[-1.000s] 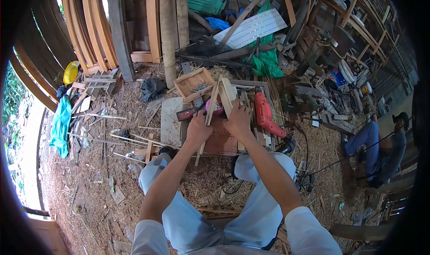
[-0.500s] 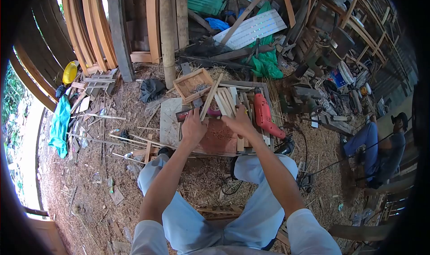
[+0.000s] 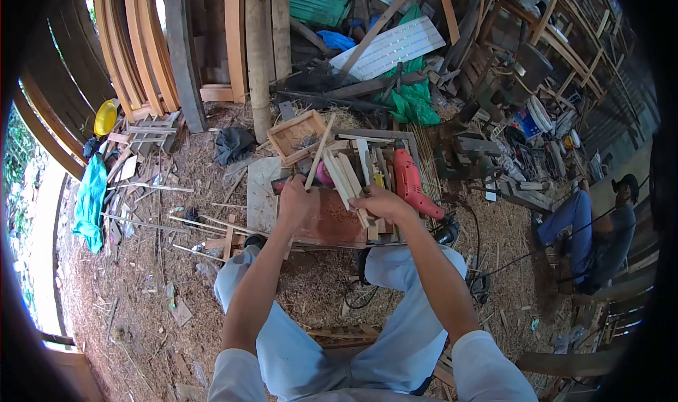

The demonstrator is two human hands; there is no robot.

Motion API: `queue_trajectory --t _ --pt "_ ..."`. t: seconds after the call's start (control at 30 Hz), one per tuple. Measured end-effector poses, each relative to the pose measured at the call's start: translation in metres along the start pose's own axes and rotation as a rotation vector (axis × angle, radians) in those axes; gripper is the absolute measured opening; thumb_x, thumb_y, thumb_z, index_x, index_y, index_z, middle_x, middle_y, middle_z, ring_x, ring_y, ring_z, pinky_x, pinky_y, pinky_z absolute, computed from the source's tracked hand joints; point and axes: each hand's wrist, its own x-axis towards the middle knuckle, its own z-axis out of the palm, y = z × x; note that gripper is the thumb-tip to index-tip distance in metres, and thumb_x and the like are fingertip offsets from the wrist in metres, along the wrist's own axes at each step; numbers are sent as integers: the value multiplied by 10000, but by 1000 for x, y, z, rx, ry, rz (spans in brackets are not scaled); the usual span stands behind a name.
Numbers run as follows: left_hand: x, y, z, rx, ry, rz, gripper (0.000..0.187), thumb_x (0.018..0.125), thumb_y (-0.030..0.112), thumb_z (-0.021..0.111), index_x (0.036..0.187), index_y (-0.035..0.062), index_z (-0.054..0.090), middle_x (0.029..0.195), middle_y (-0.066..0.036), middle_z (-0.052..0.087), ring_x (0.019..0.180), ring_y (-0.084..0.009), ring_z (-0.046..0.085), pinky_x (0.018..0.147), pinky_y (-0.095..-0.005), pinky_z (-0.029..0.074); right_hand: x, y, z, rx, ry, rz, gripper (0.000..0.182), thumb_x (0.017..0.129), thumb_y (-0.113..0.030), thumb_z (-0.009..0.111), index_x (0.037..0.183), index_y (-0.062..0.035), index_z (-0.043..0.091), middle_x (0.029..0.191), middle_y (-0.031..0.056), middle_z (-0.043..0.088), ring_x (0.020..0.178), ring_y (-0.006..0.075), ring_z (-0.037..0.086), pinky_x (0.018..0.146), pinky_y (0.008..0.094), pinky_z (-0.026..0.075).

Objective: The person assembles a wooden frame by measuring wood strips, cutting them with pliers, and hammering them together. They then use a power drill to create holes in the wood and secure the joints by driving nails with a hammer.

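My left hand (image 3: 295, 201) grips a thin wooden strip (image 3: 318, 151) that slants up and away over the reddish board (image 3: 327, 225) on the low workbench. My right hand (image 3: 381, 203) holds a small bundle of pale wooden slats (image 3: 342, 177) fanned out toward the upper left. A pink round object (image 3: 324, 175) lies partly hidden between the strip and the slats. A red power drill (image 3: 408, 183) rests just right of my right hand.
A small wooden tray (image 3: 295, 135) stands at the bench's far left corner. Curved planks (image 3: 134, 42) lean at the back left. Sawdust and wood scraps cover the ground. Another person in blue (image 3: 600, 225) sits at the right among tools and frames.
Both hands have drawn back toward me. The slats were upright a second ago and now lie fanned low in my right hand; the strip in my left hand tilted further away.
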Motion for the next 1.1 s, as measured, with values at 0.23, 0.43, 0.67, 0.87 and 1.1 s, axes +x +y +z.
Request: queue_trajectory --t 0.23,0.43,0.67,0.87,1.1 --pt "9 -8 3 -242 -118 -173 378 765 238 626 1017 -43 607 796 -190 654 700 -290 645 662 -390 500 2 3 -4 75 44 20 568 774 -312 776 1143 73 580 922 117 665 821 185 620 735 309 486" --pt "11 1 -1 -376 -178 -308 378 795 227 581 1041 -59 581 898 -247 659 821 -336 664 744 -405 506 -19 -23 -14 -66 150 209 482 772 -242 783 1107 52 599 894 103 660 766 173 615 644 331 492" --pt "12 7 -2 -589 -282 -355 236 858 135 533 1030 -27 544 736 -81 596 581 -151 549 530 -306 459 -1 -11 -7 402 215 11 321 864 -189 695 1102 -3 584 894 78 639 724 172 606 555 349 483" --pt "8 22 -12 -739 -292 -342 259 874 161 581 1048 -26 532 817 -79 614 651 -144 559 590 -293 472 5 -12 -5 570 105 -4 206 920 -146 618 1098 -48 587 827 47 632 647 135 588 474 329 457" --pt "6 -7 29 -285 88 165 380 854 140 616 1163 -49 502 1084 -186 599 917 -298 604 778 -397 486 17 2 -1 573 239 -50 283 883 -123 665 1149 -51 597 949 45 654 798 146 616 624 327 497"
